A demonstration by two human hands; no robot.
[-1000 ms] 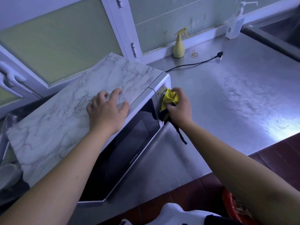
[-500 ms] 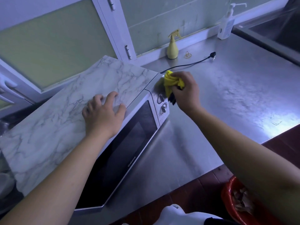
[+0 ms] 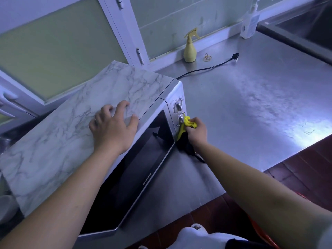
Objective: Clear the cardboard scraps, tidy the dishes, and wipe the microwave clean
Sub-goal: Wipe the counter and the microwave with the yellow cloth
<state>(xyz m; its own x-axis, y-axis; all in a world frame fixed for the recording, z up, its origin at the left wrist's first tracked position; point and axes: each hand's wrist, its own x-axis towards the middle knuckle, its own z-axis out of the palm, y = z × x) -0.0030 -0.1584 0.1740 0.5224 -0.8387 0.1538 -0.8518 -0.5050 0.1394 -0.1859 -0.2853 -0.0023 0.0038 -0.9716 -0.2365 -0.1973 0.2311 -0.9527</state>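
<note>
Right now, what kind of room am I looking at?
Most likely a kitchen: a microwave stands on a steel counter, with a sink and a soap dispenser at the far end.

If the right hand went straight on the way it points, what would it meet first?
Probably the lower knob of the microwave: the yellow cloth that the right hand grips looks to be touching it, though depth is unclear.
</note>
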